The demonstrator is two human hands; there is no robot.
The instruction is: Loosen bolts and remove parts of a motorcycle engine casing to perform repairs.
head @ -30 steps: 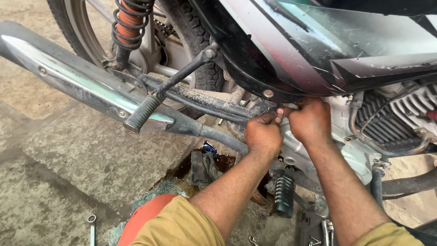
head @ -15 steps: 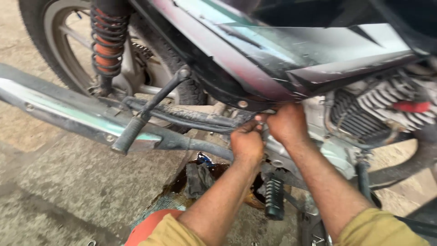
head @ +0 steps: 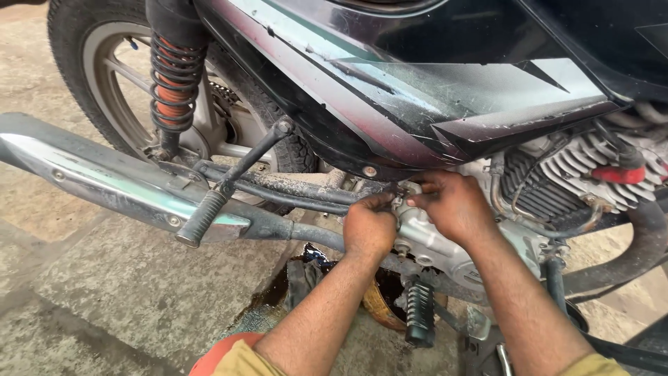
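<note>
Stained concrete floor (head: 125,292) lay under a motorcycle whose exhaust pipe (head: 104,184) ran left to right. Left hand (head: 369,226) and right hand (head: 452,209) pinched a small fitting (head: 402,202) on the engine case (head: 445,251).

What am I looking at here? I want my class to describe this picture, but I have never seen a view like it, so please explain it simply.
A camera worn on a person's head looks down at their own two bare hands. They work at the side of a motorcycle standing on a stone floor. The left hand and right hand meet at a small metal part on the engine case, fingers pinching there; what they grip is too small to tell. Nearby are the exhaust pipe, kick lever, footpeg, rear wheel and an oily dark patch below.
</note>
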